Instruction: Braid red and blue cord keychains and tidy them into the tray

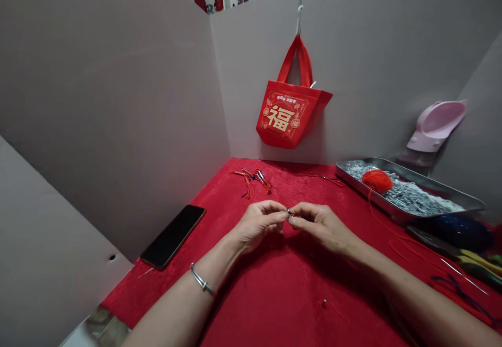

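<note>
My left hand [259, 222] and my right hand [319, 224] meet over the middle of the red cloth [282, 295]. Both pinch a tiny dark and silver piece [290, 213] between thumb and fingertips; it is too small to name. A silver bangle [201, 281] circles my left wrist. A small heap of finished red and blue tasselled cords [254, 177] lies farther back on the cloth, apart from my hands.
A black phone [173, 235] lies at the cloth's left edge. A metal tray [408, 193] of small silver parts with a red thread ball [377, 181] stands at right. Scissors and loose threads [463, 276] lie at far right. A red bag [290, 112] hangs on the grey partition.
</note>
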### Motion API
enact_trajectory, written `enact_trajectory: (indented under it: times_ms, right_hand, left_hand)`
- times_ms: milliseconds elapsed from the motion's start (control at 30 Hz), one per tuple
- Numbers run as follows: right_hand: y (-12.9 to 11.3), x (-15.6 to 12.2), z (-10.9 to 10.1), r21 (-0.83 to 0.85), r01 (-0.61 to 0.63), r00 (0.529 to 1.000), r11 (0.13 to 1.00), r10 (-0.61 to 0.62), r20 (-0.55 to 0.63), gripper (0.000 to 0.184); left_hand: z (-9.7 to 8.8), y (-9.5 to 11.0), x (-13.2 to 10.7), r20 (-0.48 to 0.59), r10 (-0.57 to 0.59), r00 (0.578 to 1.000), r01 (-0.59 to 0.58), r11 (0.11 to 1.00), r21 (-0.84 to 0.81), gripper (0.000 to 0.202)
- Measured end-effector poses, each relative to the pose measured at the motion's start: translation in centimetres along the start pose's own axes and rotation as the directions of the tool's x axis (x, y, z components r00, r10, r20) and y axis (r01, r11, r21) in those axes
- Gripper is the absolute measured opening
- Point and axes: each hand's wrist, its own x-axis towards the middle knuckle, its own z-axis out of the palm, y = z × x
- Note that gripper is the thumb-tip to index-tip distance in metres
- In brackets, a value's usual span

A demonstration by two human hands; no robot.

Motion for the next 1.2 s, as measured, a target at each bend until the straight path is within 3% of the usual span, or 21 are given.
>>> enact_trajectory:
  times_ms: [133, 233, 333, 500, 667, 900, 1067, 1200]
  right_hand:
    - [-0.1, 0.0, 0.3, 0.01, -0.009, 1.0, 1.0, 0.008, 0.021, 0.017]
    - [-0.1, 0.0, 0.3, 0.015, 0.021, 0.998, 1.0, -0.021, 0.053, 0.017]
    - [0.0, 0.0, 0.3, 0.017, 0.007, 0.999, 1.0, -0.008, 0.04, 0.018]
    - [-0.2, -0.2, 0.3, 0.073, -0.074, 0.997, 0.995, 0.073, 0.012, 0.025]
    - [-0.4, -0.3, 0.3, 0.021, -0.065, 0.997, 0.998, 0.065, -0.044, 0.027]
    - [-0.3, -0.2, 0.5, 0.069, -0.072, 0.992, 0.995, 0.078, -0.102, 0.024]
    - [-0.4, -0.3, 1.1, 0.396, -0.159, 0.987, 0.904, 0.157, 0.038, 0.015]
    - [-0.1, -0.7, 1.8, 0.428, -0.301, 0.95, 0.852, 0.231, 0.209, 0.022]
  left_hand:
    - [0.2, -0.2, 0.1, -0.05, 0.059, 0.997, -0.053, 0.993, 0.104, 0.024]
    - [0.1, -0.3, 0.3, -0.073, 0.0, 0.997, -0.003, 0.999, -0.045, 0.024]
    - [0.0, -0.3, 0.4, -0.015, -0.103, 0.995, 0.099, 0.978, -0.186, 0.024]
    - [0.3, -0.3, 0.3, -0.046, -0.047, 0.998, 0.044, 0.997, -0.07, 0.026]
    - [0.8, -0.5, 0.0, -0.074, 0.032, 0.997, -0.028, 0.998, 0.057, 0.028]
    - [1.0, -0.8, 0.0, -0.061, -0.005, 0.998, 0.003, 0.999, -0.04, 0.027]
    - [1.0, -0.7, 0.1, -0.122, -0.026, 0.992, 0.006, 0.987, -0.162, 0.026]
    - [1.3, -0.6, 0.1, -0.116, -0.081, 0.99, 0.048, 0.962, -0.268, 0.024]
